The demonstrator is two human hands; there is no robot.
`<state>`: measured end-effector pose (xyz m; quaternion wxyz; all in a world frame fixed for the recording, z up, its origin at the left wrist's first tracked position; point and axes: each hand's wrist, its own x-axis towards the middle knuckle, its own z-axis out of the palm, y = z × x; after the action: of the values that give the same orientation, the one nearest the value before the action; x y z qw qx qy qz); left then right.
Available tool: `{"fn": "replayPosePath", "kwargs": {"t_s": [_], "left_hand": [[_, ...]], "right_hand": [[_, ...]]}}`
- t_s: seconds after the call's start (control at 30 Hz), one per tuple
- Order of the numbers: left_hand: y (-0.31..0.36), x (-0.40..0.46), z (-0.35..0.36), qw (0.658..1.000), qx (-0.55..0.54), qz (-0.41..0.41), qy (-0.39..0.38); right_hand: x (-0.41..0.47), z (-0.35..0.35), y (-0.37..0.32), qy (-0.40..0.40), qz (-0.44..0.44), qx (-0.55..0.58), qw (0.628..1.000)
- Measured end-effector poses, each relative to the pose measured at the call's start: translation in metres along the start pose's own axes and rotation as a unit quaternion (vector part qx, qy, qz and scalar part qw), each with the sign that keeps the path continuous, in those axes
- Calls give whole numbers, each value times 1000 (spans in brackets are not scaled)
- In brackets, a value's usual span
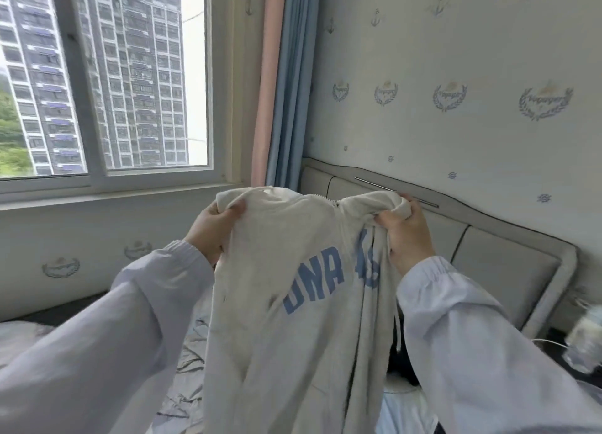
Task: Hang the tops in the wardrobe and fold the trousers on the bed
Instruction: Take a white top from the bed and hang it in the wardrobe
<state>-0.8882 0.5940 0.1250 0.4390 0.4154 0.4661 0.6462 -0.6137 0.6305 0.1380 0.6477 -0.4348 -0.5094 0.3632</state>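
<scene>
A cream zip-up top (pixel 277 319) with blue letters across its chest hangs in the air in front of me, over the bed (pixel 192 362). My left hand (pixel 213 230) grips its upper left edge near the shoulder. My right hand (pixel 405 235) grips the bunched fabric at the upper right. The zip runs down the middle between my hands. The top's lower part drops out of view at the bottom. No wardrobe and no trousers are in sight.
A padded grey headboard (pixel 498 267) stands against the wallpapered wall on the right. A window (pixel 107 85) with pink and blue curtains (pixel 280 85) is at the left. A dark garment (pixel 402 365) lies on the bed behind the top. A blurred white object (pixel 586 342) sits at the right edge.
</scene>
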Motion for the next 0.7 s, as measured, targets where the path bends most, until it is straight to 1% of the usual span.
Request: {"fn": "replayPosePath", "kwargs": {"t_s": [0.07, 0.1, 0.13, 0.17, 0.2, 0.27, 0.3, 0.33, 0.37, 0.4, 0.43, 0.47, 0.5, 0.53, 0.57, 0.6, 0.63, 0.7], "left_hand": [[-18, -1, 6, 999, 42, -23, -18], [-27, -1, 9, 996, 89, -24, -21], [-37, -1, 14, 986, 162, -21, -24], [-47, -2, 19, 969, 245, -22, -30], [-55, -5, 24, 941, 333, -32, -44], [-65, -15, 39, 864, 491, -42, -99], [-69, -22, 48, 836, 534, -45, -123], [-68, -32, 59, 822, 547, -55, -146], [-68, -40, 70, 839, 510, -82, -172], [-66, -49, 82, 877, 408, -152, -203], [-62, -58, 96, 901, 257, -252, -242], [-60, -64, 110, 892, 108, -334, -285], [-55, -69, 124, 860, -1, -386, -332], [-53, -71, 140, 828, -65, -414, -372], [-49, -75, 157, 805, -109, -425, -400], [-46, -79, 175, 796, -127, -434, -402], [-45, -85, 192, 800, -149, -442, -378], [-50, -101, 225, 838, -163, -409, -323]], "right_hand": [[-9, 0, -12, 33, -42, -10, 999], [-14, -3, -16, 49, -66, -22, 996], [-18, -6, -19, 65, -88, -30, 994], [-23, -9, -23, 82, -104, -37, 991], [-27, -13, -25, 97, -115, -45, 988], [-34, -22, -29, 126, -130, -79, 980], [-37, -26, -31, 142, -137, -99, 975], [-41, -32, -32, 156, -144, -115, 970], [-45, -38, -35, 168, -149, -129, 966], [-50, -43, -38, 173, -152, -140, 963], [-55, -49, -42, 172, -155, -153, 961], [-62, -55, -46, 159, -158, -167, 960], [-70, -61, -50, 133, -161, -183, 961], [-78, -68, -54, 102, -161, -198, 961], [-88, -76, -58, 72, -159, -211, 962], [-97, -84, -61, 51, -156, -217, 962], [-106, -95, -65, 41, -153, -217, 963], [-123, -124, -74, 45, -146, -209, 966]]}}
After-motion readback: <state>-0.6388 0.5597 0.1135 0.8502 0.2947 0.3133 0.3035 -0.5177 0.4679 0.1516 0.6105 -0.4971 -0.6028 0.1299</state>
